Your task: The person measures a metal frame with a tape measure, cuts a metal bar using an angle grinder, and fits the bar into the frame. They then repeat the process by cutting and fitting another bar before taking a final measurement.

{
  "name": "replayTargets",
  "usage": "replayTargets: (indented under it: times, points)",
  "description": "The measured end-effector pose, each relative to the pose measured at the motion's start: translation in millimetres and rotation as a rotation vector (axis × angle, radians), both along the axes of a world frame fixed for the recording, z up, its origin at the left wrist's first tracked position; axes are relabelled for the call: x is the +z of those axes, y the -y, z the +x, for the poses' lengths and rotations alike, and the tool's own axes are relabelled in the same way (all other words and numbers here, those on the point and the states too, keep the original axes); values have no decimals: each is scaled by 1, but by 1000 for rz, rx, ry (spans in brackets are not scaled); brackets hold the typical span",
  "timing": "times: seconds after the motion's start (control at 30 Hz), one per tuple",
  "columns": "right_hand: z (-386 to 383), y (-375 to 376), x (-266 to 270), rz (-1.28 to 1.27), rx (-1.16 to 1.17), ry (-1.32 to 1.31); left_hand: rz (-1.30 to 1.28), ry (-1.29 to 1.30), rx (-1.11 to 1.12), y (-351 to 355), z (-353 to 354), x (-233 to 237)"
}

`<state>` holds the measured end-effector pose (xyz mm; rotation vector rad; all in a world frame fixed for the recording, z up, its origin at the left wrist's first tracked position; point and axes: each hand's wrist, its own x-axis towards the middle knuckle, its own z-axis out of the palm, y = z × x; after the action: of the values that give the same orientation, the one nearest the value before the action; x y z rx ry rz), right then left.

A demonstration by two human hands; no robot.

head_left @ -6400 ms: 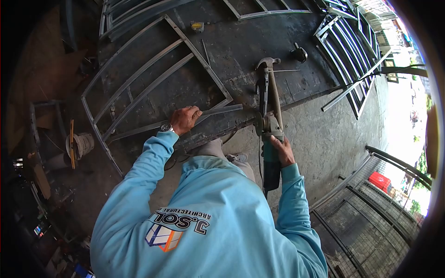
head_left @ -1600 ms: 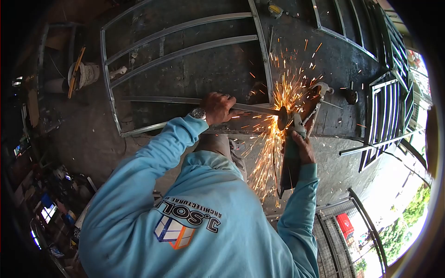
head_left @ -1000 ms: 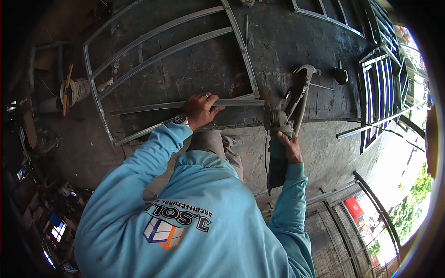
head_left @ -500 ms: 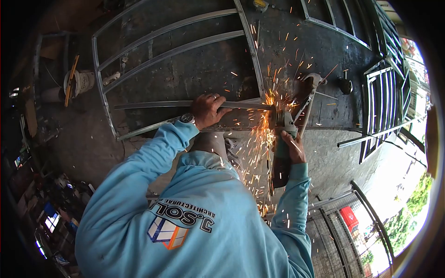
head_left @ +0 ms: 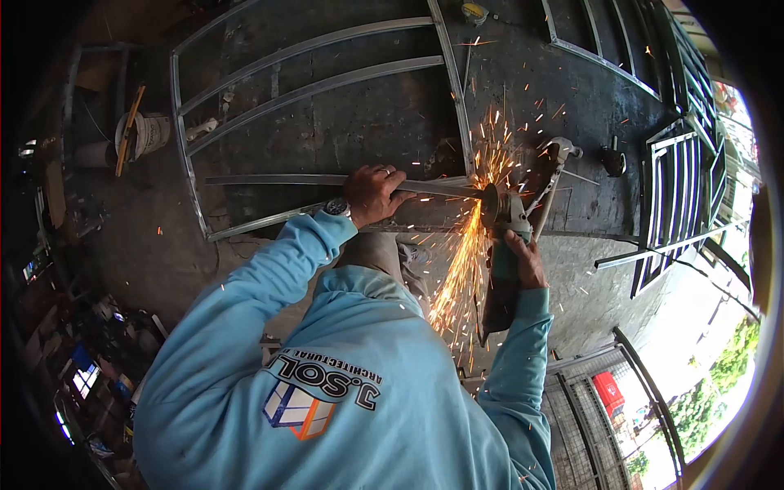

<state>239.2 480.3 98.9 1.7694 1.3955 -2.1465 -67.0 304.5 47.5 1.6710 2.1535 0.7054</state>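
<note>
With its fingers wrapped over a long metal bar (head_left: 278,179), my left hand (head_left: 373,196) holds the bar near its right part. A watch sits on that wrist. My right hand (head_left: 527,260) grips an angle grinder (head_left: 505,265) by its body. The grinder's disc (head_left: 490,204) meets the bar's right end, and bright sparks (head_left: 459,282) spray from there upward and down toward me. Just right of the disc lies a hammer (head_left: 555,167) on the dark work table (head_left: 539,102).
A welded metal frame (head_left: 314,98) lies on the table behind the bar. More barred frames (head_left: 680,180) stand at the right. A tape measure (head_left: 474,12) is at the far edge. A white bucket (head_left: 151,133) is at the left, and a red box (head_left: 608,392) at the lower right.
The grinder's disc now shows more clearly at the bar's end. The sparks now run in a denser stream down and left. Both hands keep their grips; the view has shifted slightly.
</note>
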Motion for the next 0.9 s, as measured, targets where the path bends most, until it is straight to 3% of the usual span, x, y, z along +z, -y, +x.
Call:
replayTargets:
  times: [0.1,0.3,0.47,0.6,0.73,0.8,0.9]
  points:
    - [-4,-5,5,-127,-6,-19,-36,-1,-4,1,0,0]
    - [-14,-1,17,-115,-55,-82,-32,-9,-20,1,-1,-2]
    - [7,-9,-14,-102,5,-17,8,-20,-11,2,0,-5]
    - [-13,5,25,-187,-24,86,58,-11,6,2,1,5]
    - [6,29,20,-83,-167,-128,118,29,67,6,6,7]
    - [10,29,19,-64,-139,-96,-13,97,78,5,7,8]
    - [4,24,23,-66,-99,-56,68,35,44,5,6,2]
